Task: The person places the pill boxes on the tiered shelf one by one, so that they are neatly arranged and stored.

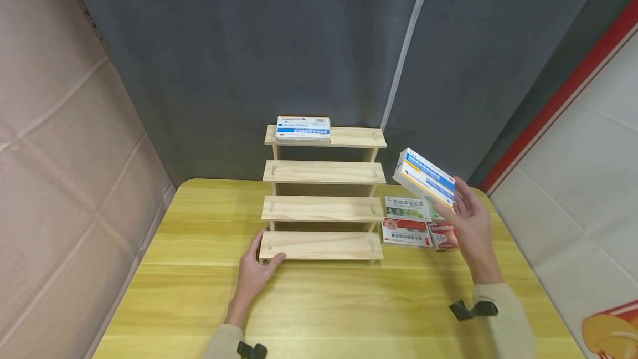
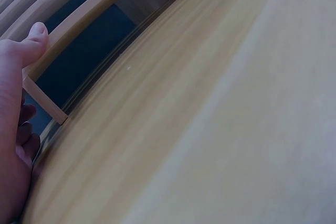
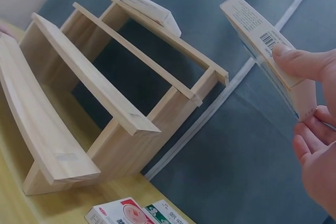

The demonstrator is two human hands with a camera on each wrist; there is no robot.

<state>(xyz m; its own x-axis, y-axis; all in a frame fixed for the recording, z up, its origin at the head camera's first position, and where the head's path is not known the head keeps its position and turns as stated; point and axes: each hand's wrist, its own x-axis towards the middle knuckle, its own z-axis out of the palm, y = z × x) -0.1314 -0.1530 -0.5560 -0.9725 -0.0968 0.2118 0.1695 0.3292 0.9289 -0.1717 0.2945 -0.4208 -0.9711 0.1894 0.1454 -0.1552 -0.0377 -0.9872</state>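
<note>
My right hand (image 1: 471, 220) pinches a white medicine box (image 1: 426, 176) with blue and orange bands at its near end, thumb on one side and fingers on the other. The box is tilted in the air, right of the stepped wooden rack (image 1: 324, 172). In the right wrist view the box (image 3: 268, 40) shows a barcode beside the thumb. My left hand (image 1: 254, 273) grips the left end of the rack's lowest step, thumb over the front edge and fingers along the side. A similar medicine box (image 1: 303, 129) lies on the left part of the top step.
On the table (image 1: 319, 309) right of the rack lie a green-and-white box (image 1: 406, 208), a red-and-white box (image 1: 406, 232), and a smaller red box (image 1: 443, 236). A grey curtain (image 1: 239, 60) hangs behind the rack. Light panels stand left and right.
</note>
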